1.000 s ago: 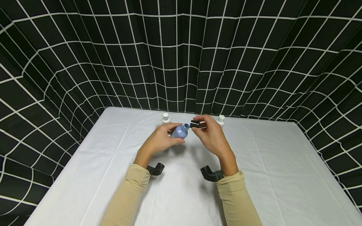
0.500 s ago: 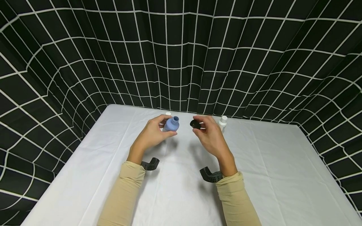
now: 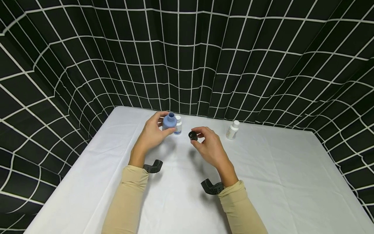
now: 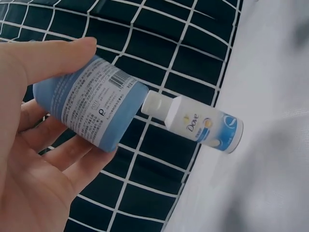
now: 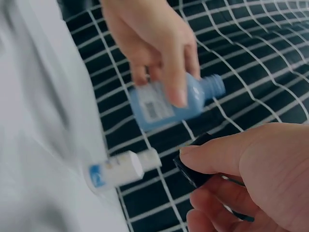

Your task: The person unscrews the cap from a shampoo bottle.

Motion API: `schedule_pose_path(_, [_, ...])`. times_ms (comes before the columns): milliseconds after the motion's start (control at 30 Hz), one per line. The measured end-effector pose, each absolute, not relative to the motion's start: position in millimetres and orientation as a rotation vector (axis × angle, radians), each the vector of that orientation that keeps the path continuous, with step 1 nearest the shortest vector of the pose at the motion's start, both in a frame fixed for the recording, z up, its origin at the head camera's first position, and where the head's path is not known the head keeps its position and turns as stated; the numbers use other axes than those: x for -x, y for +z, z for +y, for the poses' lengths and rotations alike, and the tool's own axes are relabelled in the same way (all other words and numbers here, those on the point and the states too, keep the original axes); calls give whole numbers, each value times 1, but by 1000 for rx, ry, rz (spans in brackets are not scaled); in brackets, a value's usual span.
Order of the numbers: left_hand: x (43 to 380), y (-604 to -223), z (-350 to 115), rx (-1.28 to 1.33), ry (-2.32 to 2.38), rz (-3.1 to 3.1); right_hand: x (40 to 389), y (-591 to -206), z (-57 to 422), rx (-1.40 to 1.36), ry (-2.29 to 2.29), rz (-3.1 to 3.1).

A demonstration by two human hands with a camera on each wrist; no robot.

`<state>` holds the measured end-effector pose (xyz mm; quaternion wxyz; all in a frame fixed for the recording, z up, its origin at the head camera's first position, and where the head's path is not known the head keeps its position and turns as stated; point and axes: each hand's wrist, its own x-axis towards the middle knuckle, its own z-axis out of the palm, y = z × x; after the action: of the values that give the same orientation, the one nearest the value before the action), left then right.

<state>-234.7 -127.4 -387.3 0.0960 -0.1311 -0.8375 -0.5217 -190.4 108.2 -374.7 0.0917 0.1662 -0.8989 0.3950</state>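
Note:
My left hand [image 3: 150,131] grips a blue bottle [image 3: 169,122] by its sides, thumb in front and fingers behind. The bottle's threaded neck is bare, with its open mouth facing up. A printed label with a barcode shows on the bottle [image 4: 96,101] in the left wrist view. Thumb and fingers of my right hand [image 3: 208,146] pinch a black cap [image 3: 193,136], its hollow side turned toward the head camera. A gap separates cap and bottle. Just behind the blue bottle stands a white Dove bottle [image 4: 193,123] with a white cap, partly hidden in the head view.
A second small white bottle [image 3: 232,130] stands upright on the table to the right, beyond my right hand. White cloth [image 3: 181,195] covers the table. A black curtain with a white grid [image 3: 193,58] rises behind the back edge.
My left hand has carried the blue bottle left and farther back, away from the cap. The right hand has shifted slightly left and nearer, and the cap's hollow side has turned into view.

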Motion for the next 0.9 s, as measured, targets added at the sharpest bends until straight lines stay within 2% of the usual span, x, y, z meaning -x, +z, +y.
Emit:
schedule_pose_path(533, [242,-394,-150,260,-1635,-2315,205,-402,52,-641,1179,-2796])
schedule_pose_path(900, [246,-400,-167,157,-1546,-2289,236,-419,21,-424,1321,-2829])
